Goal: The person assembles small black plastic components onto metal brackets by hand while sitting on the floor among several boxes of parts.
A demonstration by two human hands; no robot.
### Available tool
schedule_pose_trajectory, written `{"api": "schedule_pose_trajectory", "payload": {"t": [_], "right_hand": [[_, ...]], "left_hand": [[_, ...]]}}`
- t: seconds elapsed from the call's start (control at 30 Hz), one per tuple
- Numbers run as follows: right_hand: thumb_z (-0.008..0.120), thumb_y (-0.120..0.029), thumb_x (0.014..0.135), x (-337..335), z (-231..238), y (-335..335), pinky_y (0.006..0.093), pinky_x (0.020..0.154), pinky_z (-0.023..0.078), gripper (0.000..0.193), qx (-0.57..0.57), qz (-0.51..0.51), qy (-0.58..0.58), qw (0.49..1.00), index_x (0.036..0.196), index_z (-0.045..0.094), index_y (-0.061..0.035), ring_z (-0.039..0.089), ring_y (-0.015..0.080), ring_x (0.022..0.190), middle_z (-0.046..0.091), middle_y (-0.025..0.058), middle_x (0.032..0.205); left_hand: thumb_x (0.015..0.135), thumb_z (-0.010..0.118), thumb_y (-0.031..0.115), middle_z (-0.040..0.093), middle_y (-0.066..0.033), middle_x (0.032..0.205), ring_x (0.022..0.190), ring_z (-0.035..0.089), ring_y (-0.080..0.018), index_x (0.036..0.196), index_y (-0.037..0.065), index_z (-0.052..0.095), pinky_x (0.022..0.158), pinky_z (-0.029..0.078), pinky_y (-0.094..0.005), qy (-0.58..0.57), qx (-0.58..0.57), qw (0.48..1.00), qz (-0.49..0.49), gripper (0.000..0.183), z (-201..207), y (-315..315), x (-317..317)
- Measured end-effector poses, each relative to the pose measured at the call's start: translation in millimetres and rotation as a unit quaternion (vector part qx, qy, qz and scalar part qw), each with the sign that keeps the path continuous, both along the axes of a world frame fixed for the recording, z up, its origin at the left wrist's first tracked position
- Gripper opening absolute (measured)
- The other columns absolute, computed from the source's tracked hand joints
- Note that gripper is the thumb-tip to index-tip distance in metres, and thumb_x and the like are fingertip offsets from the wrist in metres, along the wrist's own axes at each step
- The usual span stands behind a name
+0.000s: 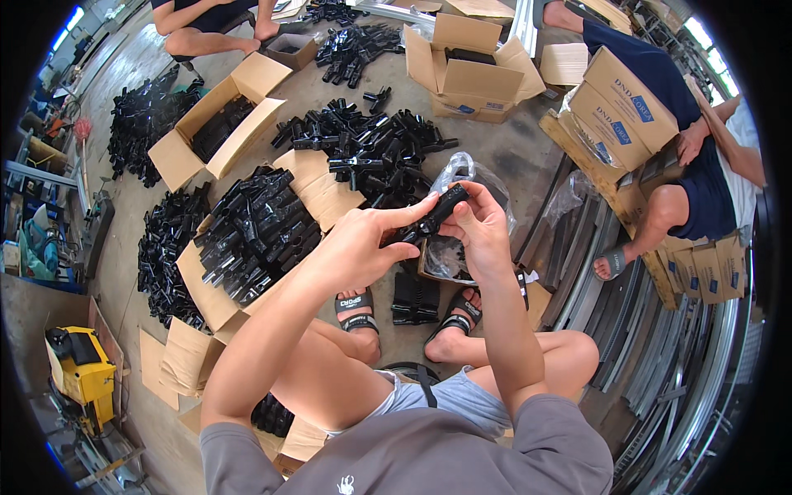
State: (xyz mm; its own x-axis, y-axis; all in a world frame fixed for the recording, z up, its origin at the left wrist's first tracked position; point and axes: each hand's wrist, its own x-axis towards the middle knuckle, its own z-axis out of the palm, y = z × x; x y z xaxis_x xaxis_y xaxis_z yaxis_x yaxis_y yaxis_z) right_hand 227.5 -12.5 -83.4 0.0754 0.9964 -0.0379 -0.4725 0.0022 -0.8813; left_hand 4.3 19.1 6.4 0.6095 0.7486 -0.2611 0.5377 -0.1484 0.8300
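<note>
Two bare hands meet on one glossy black tubular fitting (432, 219), up off the floor and to the right of the open carton (202, 289) stacked with black tubes. From here I see the left hand (375, 235) with its grip closed about the near end, while the right hand (481, 227) has its grip clasping the far end between thumb and fingers. Just left of that carton lies a dark pile of fittings (165, 264); beyond it stands a second carton (252, 136), flaps spread.
</note>
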Motion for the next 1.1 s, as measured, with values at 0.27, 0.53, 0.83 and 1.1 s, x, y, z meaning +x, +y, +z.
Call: {"api": "schedule_pose_trajectory", "payload": {"t": [0.27,0.53,0.83,1.1], "right_hand": [[0.076,-0.025,0.098,-4.2,12.5,2.6,0.0299,0.082,0.060,0.044,0.000,-0.037,-0.076,0.996,0.130,0.058,-0.0001,0.067,0.0113,0.098,0.069,0.0045,0.110],[0.074,-0.025,0.100,-5.1,21.5,1.2,0.0280,0.084,0.057,0.043,0.000,-0.044,-0.110,0.993,0.130,0.058,0.0009,0.066,0.0108,0.099,0.068,0.0038,0.111],[0.073,-0.024,0.101,-1.7,22.0,-1.6,0.0278,0.084,0.056,0.040,0.005,-0.059,-0.098,0.993,0.128,0.059,0.0011,0.066,0.0105,0.098,0.068,0.0039,0.109],[0.073,-0.029,0.101,1.3,21.3,1.2,0.0266,0.081,0.055,0.042,-0.022,-0.057,-0.077,0.995,0.126,0.059,0.0009,0.066,0.0091,0.094,0.069,0.0039,0.109]], "left_hand": [[0.086,0.081,0.002,0.069,-0.0003,0.094,0.083,0.051,-0.0065,0.158,0.035,0.046,0.083,0.052,-0.0272,-0.078,-0.007,0.997,0.005,0.086,-17.5,4.7,1.6],[0.082,0.085,0.002,0.077,-0.0098,0.112,0.097,0.060,-0.0040,0.156,0.033,0.048,0.092,0.058,-0.0330,-0.043,-0.009,0.999,0.017,0.089,-8.4,3.6,6.4],[0.082,0.085,0.000,0.076,-0.0088,0.115,0.096,0.060,-0.0036,0.155,0.031,0.051,0.088,0.059,-0.0291,-0.062,-0.009,0.998,0.027,0.087,-8.0,0.0,12.8],[0.087,0.078,-0.005,0.071,-0.0027,0.117,0.104,0.061,-0.0049,0.165,0.024,0.033,0.095,0.054,-0.0279,-0.222,-0.132,0.966,0.002,0.094,-25.6,-5.0,19.1]]}}
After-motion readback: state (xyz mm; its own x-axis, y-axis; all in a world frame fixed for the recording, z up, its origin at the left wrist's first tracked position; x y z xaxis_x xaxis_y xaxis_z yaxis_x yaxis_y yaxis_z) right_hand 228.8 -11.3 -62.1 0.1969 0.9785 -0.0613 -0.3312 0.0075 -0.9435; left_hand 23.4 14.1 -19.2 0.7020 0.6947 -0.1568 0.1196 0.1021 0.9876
